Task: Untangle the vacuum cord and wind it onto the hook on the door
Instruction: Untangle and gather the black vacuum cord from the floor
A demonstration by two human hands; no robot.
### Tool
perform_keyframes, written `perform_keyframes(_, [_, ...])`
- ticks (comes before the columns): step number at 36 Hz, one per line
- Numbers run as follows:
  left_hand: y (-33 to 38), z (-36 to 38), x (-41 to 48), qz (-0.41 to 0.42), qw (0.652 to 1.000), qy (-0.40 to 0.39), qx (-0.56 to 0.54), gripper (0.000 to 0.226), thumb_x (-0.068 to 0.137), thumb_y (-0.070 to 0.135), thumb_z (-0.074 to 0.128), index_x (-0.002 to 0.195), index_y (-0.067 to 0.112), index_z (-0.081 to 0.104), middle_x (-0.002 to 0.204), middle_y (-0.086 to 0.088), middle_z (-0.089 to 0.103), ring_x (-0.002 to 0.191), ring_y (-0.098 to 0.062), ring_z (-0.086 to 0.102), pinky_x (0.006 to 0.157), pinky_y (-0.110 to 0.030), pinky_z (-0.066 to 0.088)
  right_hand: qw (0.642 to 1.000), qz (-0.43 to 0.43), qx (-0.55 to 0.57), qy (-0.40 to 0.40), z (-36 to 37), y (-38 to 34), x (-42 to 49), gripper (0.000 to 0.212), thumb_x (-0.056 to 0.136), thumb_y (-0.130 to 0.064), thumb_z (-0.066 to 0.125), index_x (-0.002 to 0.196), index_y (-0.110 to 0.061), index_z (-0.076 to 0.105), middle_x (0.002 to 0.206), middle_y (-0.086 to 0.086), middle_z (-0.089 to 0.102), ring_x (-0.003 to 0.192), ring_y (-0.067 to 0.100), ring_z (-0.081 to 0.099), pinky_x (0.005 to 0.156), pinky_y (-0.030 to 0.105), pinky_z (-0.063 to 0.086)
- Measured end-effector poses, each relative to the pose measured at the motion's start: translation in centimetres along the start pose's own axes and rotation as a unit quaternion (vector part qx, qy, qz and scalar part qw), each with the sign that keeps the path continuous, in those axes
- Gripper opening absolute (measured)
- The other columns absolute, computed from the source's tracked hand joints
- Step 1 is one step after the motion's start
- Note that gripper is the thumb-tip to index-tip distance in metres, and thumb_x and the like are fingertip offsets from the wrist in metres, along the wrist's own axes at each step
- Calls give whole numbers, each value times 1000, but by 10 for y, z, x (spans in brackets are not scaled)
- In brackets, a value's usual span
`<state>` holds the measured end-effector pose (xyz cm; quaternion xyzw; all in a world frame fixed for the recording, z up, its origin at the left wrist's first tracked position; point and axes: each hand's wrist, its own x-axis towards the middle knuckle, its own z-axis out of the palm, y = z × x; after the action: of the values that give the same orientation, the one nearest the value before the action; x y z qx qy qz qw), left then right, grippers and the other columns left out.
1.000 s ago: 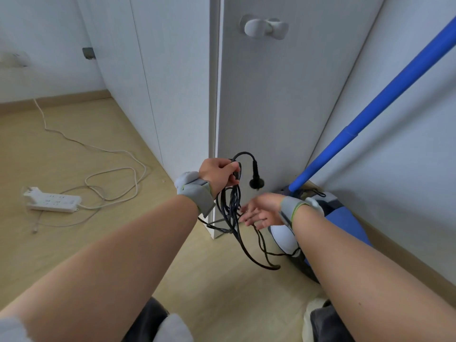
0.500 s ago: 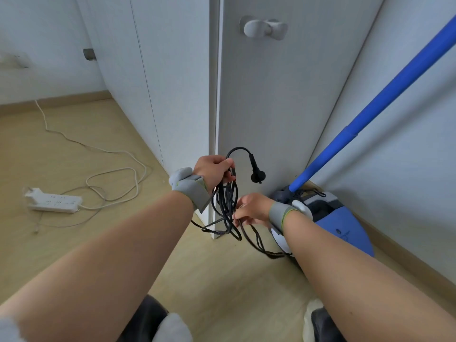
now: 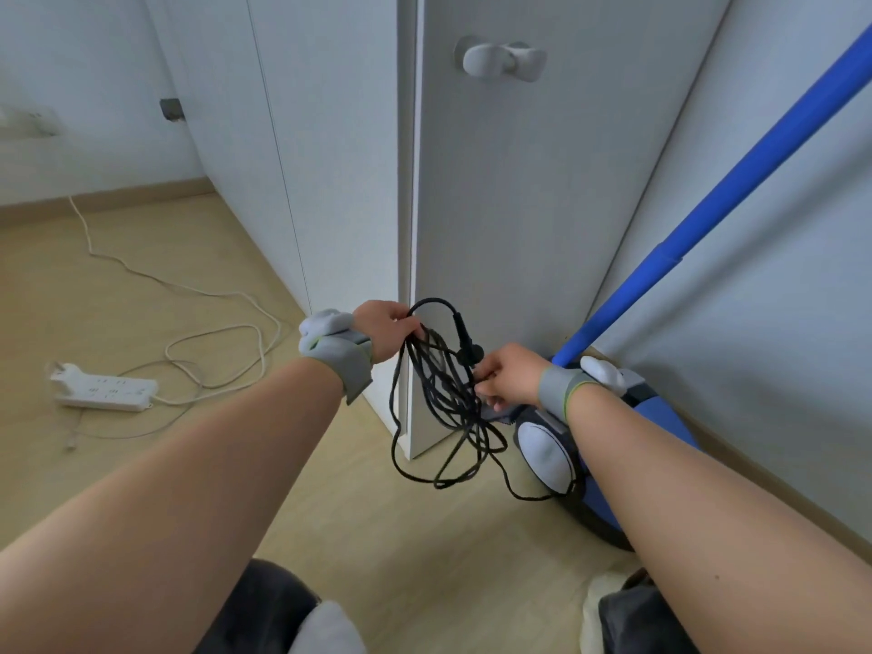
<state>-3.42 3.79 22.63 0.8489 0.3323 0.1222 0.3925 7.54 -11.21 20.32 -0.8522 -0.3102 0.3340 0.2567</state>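
Observation:
A tangled black vacuum cord [image 3: 446, 408] hangs in loops just above the floor, in front of the open door's edge. My left hand [image 3: 387, 329] grips the top of the bundle. The black plug [image 3: 468, 349] arches over and dangles beside it. My right hand [image 3: 507, 380] pinches strands of the cord just below the plug. One strand trails down to the blue and white vacuum [image 3: 566, 450] on the floor at the right. The white hook [image 3: 500, 59] sticks out of the door [image 3: 509, 205] high above both hands, with nothing on it.
The vacuum's blue pole [image 3: 736, 186] slants up to the right along the wall. A white power strip [image 3: 106, 388] with its white cable [image 3: 212, 332] lies on the wooden floor at the left. My knees show at the bottom edge.
My right hand went from open beside the cord to pinching strands under the plug. Both hands and the bundle rose slightly; the loops hang longer.

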Motion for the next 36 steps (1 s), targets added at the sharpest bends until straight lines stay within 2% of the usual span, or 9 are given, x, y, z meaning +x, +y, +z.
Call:
perform_keyframes(4, [0,2,3,21,998,53,19,19,89,19,56,71,19,64,81,-5,51,78,-23,45,67,-25,31,1000,-17,-12,14,-1,-3,-1,27,91,-4,54,117,2,58,77,13,63,63,19,54,64,25,48])
perform_keyframes(8, [2,3,2,-1,999,28,-31,24,91,10,49,72,10,64,75,-9,64,75,-29,58,68,-29,47,997,-35,-73,13,-4,-4,1,27,89,-14,60,115,-9,64,112,12,67,99,24,63,93,27,46])
perform_keyframes(12, [4,4,-2,-33,985,14,-171,30,93,-2,41,68,7,54,67,-12,63,55,-21,63,46,-13,46,994,-49,-101,-6,-6,-7,2,28,89,-14,60,116,-7,63,96,12,67,74,16,56,78,24,44])
perform_keyframes(15, [6,3,-2,-39,979,15,-201,29,95,-1,39,70,7,52,65,-14,62,41,-16,62,48,-23,45,992,-59,-115,-8,-7,-9,2,28,90,-13,59,118,-9,62,86,4,63,66,12,53,71,21,43])
perform_keyframes(21, [3,1,-1,-63,973,24,-221,25,97,4,42,77,10,56,64,-10,65,42,-14,64,54,-24,51,985,-75,-158,1,-14,-13,0,30,89,-15,59,118,-14,64,123,4,62,113,19,57,96,23,40])
perform_keyframes(27, [0,-1,-1,-74,970,25,-229,22,97,2,39,90,5,58,70,-11,66,45,-14,66,57,-25,55,980,-90,-178,9,-18,-18,-1,28,90,-18,58,117,-13,65,114,7,62,104,21,57,84,20,38])
perform_keyframes(32, [0,-3,2,-84,961,31,-262,29,98,0,35,79,9,55,67,-10,64,43,-13,65,61,-28,55,982,-103,-159,23,-20,-21,2,28,92,-16,55,117,-9,65,90,-5,60,108,22,56,88,20,37])
perform_keyframes(34, [1,-3,2,-83,960,35,-265,30,98,-1,35,78,8,55,67,-10,64,43,-14,65,62,-30,56,983,-104,-146,25,-21,-22,3,26,92,-16,55,114,-8,66,100,6,67,97,21,59,85,22,40])
perform_keyframes(36, [0,-3,2,-82,960,40,-266,30,98,-1,35,77,8,54,67,-11,64,43,-14,65,63,-31,56,986,-105,-129,30,-22,-22,4,23,91,-14,55,107,-5,69,88,8,65,81,18,57,77,22,42])
